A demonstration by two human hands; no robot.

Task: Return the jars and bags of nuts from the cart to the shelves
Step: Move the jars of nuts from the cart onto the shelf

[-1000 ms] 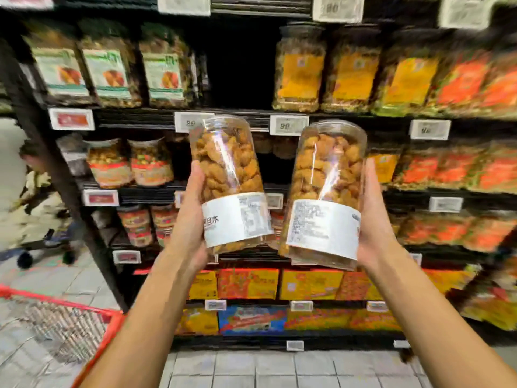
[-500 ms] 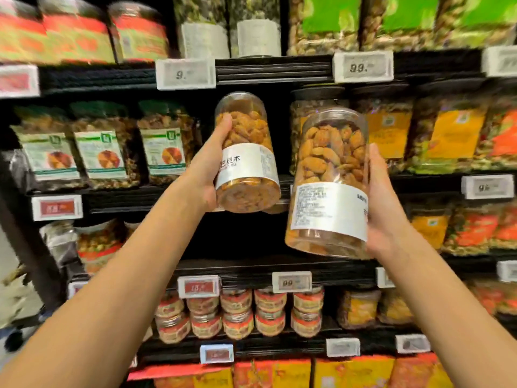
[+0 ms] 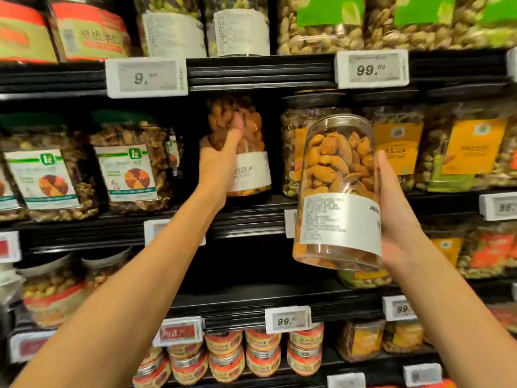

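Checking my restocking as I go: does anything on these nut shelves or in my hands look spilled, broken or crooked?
Nothing stands out. The left hand holds the left jar upright in a gap on the shelf. The right hand holds the right jar, intact, in front of the shelves. No spilled nuts show.

Black shelves (image 3: 251, 219): nut jars (image 3: 296, 119) middle tier, green-labelled nut packs (image 3: 128, 169) left, stacked tins (image 3: 263, 351) bottom tier.

Black metal store shelves (image 3: 260, 71) fill the view in stacked tiers. White price tags on rails: "9." tag (image 3: 147, 77) at 11 o'clock, "99." tag (image 3: 372, 69) at 1 o'clock, red tag (image 3: 179, 331) at 7 o'clock. Warm light, dark recesses.
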